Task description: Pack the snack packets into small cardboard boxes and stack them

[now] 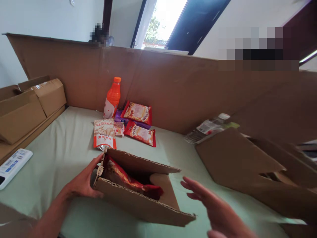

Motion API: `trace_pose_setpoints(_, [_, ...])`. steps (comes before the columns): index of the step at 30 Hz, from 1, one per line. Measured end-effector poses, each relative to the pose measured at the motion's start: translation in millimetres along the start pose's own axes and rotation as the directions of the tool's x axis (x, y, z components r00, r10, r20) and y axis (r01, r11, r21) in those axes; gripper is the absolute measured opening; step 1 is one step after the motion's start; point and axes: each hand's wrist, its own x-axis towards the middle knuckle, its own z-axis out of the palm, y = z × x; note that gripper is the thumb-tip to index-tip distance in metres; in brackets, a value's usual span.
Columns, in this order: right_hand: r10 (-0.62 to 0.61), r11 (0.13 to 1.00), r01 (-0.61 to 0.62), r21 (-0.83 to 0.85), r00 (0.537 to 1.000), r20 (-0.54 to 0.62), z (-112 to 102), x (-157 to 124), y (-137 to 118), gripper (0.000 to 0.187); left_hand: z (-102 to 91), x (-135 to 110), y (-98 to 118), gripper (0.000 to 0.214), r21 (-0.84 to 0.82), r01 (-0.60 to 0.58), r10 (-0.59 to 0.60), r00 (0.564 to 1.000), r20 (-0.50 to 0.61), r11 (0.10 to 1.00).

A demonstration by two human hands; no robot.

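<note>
A small open cardboard box [138, 201] lies on the pale green table [61, 148] in front of me. A red snack packet [128, 181] sits inside it. My left hand [85, 180] grips the box's left end, fingers wrapped around the corner. My right hand [210, 206] hovers just right of the box with fingers stretched out, holding nothing and slightly blurred.
Behind the box lie a Squirrels snack bag [104, 133], two red snack packets [140, 133], a purple pack [119, 116] and an orange drink bottle [112, 98]. A tall cardboard wall [173, 86] rings the table. Cardboard boxes [27, 105] stand left, a flattened one [237, 158] and a clear bottle [210, 127] right.
</note>
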Motion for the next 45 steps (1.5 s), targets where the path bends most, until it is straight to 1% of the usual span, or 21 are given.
trace_pose_setpoints(2, [0.036,0.999,-0.039,0.023,0.996,0.083,15,-17,15,0.080,0.6,0,-1,0.118,-0.026,-0.007,0.008,1.000,0.019,1.000])
trace_pose_setpoints(4, [0.057,0.998,-0.059,0.012,0.990,0.126,32,-25,29,0.090,1.7,1,-1,0.118,-0.052,-0.017,0.017,1.000,0.007,0.998])
trace_pose_setpoints(7, [0.050,0.999,-0.049,-0.016,0.993,0.110,56,-19,43,0.089,3.1,-2,1,0.124,-0.079,-0.009,0.005,0.999,-0.053,0.997])
trace_pose_setpoints(9, [0.048,0.999,-0.047,-0.011,0.994,0.097,67,-8,45,0.085,3.1,-9,4,0.128,-0.086,0.010,-0.019,0.995,-0.101,0.996])
trace_pose_setpoints(11, [0.031,0.999,-0.032,0.005,0.991,0.126,75,4,41,0.083,2.4,-20,10,0.125,-0.059,0.026,-0.036,0.985,-0.171,0.998])
trace_pose_setpoints(14, [-0.005,0.999,0.000,0.035,0.987,0.159,82,14,32,0.079,0.5,-38,25,0.111,0.102,0.053,-0.020,0.954,-0.298,0.993])
trace_pose_setpoints(16, [-0.022,0.998,0.014,0.065,0.991,0.129,86,16,26,0.077,-0.4,-44,38,0.102,0.245,0.063,0.030,0.934,-0.357,0.967])
trace_pose_setpoints(18, [-0.035,0.993,0.024,0.115,0.995,0.092,90,16,20,0.070,0.7,-44,50,0.095,0.330,0.034,0.097,0.923,-0.372,0.943])
trace_pose_setpoints(20, [-0.031,0.985,0.022,0.168,0.998,0.050,93,16,14,0.056,4.5,-38,59,0.084,0.357,-0.021,0.166,0.910,-0.380,0.934])
trace_pose_setpoints(22, [0.015,0.982,-0.015,0.188,1.000,0.001,94,17,8,0.046,9.9,-30,65,0.064,0.380,-0.047,0.222,0.875,-0.431,0.924])
trace_pose_setpoints(25, [0.082,0.985,-0.077,0.157,0.996,-0.023,90,21,0,0.037,16.5,-20,70,0.041,0.475,-0.008,0.286,0.807,-0.516,0.880])
trace_pose_setpoints(27, [0.084,0.988,-0.082,0.134,0.996,-0.010,86,24,-3,0.033,18.2,-17,70,0.039,0.541,0.009,0.319,0.799,-0.510,0.841])
trace_pose_setpoints(30, [0.043,0.991,-0.043,0.123,0.999,0.004,82,23,-3,0.028,18.1,-19,69,0.046,0.591,0.004,0.347,0.807,-0.478,0.806])
trace_pose_setpoints(34, [-0.068,0.992,0.072,0.102,0.997,-0.049,81,22,-2,0.026,18.4,-24,70,0.051,0.534,-0.034,0.337,0.809,-0.481,0.845])
trace_pose_setpoints(36, [-0.113,0.986,0.120,0.112,0.991,-0.068,77,24,-8,0.032,18.8,-25,72,0.048,0.509,-0.050,0.335,0.808,-0.485,0.859])
trace_pose_setpoints(37, [-0.139,0.981,0.144,0.129,0.989,-0.050,73,27,-12,0.035,18.8,-25,73,0.046,0.510,-0.054,0.339,0.806,-0.484,0.858])
trace_pose_setpoints(39, [-0.225,0.961,0.211,0.180,0.972,0.066,61,33,-24,0.034,18.6,-24,75,0.043,0.535,-0.064,0.358,0.808,-0.468,0.843])
trace_pose_setpoints(41, [-0.323,0.937,0.272,0.221,0.914,0.245,47,41,-36,0.029,18.1,-22,77,0.042,0.582,-0.087,0.393,0.815,-0.425,0.809])
trace_pose_setpoints(42, [-0.349,0.930,0.282,0.235,0.876,0.332,40,46,-41,0.034,17.8,-21,78,0.042,0.605,-0.104,0.412,0.820,-0.398,0.790])
trace_pose_setpoints(44, [-0.329,0.940,0.234,0.250,0.820,0.468,31,58,-47,0.049,17.5,-19,80,0.041,0.638,-0.139,0.447,0.823,-0.351,0.757])
trace_pose_setpoints(45, [-0.291,0.950,0.183,0.252,0.809,0.511,29,65,-48,0.053,17.6,-17,81,0.041,0.646,-0.149,0.456,0.822,-0.340,0.749])
